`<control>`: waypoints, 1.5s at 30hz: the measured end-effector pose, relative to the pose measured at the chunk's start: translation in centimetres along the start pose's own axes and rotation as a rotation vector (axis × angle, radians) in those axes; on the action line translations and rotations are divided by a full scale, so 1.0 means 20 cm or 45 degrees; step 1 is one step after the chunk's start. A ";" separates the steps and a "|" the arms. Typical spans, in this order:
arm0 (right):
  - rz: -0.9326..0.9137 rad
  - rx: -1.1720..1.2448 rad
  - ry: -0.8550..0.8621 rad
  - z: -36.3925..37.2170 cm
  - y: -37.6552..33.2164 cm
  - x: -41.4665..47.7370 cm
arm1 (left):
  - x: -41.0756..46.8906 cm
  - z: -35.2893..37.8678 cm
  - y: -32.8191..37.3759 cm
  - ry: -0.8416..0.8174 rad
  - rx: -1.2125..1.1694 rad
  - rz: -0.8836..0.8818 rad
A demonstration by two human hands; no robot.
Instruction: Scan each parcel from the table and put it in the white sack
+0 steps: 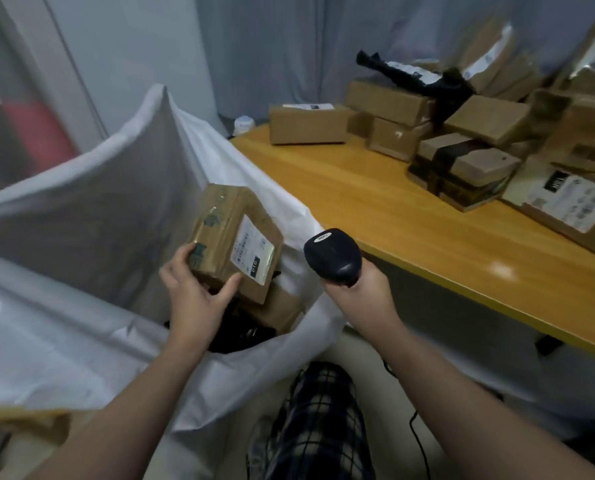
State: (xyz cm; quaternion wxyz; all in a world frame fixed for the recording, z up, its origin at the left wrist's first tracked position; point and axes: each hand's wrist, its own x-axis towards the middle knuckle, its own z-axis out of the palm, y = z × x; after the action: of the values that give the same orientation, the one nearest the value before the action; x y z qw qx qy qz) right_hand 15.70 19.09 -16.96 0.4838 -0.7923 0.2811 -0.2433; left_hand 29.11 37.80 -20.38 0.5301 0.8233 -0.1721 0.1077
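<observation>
My left hand (pixel 194 289) grips a small brown cardboard parcel (pixel 235 237) with a white label, held over the open mouth of the white sack (pixel 91 202). My right hand (pixel 358 292) holds a black handheld scanner (pixel 332 255) just right of the parcel, its head turned toward the label. Inside the sack lie another brown box (pixel 282 311) and something black (pixel 240 332). Several more brown parcels (pixel 462 147) are piled on the yellow wooden table (pixel 375 202) at the right.
A black wrapped parcel (pixel 414 76) lies on top of the pile. A flat box with a large white label (pixel 566 206) sits near the table's front edge. Grey curtain behind. My checked trouser leg (pixel 320 420) and the scanner cable (pixel 419 441) are below.
</observation>
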 end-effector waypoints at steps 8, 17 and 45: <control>-0.075 -0.168 -0.103 0.26 0.05 0.01 | 0.04 0.04 -0.20 -1.109 1.144 -0.398; 0.010 -0.175 -0.163 0.28 0.09 -0.04 | 0.05 -0.01 -0.17 -1.529 1.390 -0.498; 0.057 0.000 0.689 -1.07 0.14 0.10 | 0.08 1.17 1.19 -0.693 0.583 0.951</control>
State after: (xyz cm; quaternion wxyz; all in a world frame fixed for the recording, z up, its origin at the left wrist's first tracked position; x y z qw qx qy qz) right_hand 2.44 3.22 -10.42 0.3965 -0.6920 0.4176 -0.4354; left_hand 20.98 7.27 -9.67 0.1978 0.7989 -0.5580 0.1065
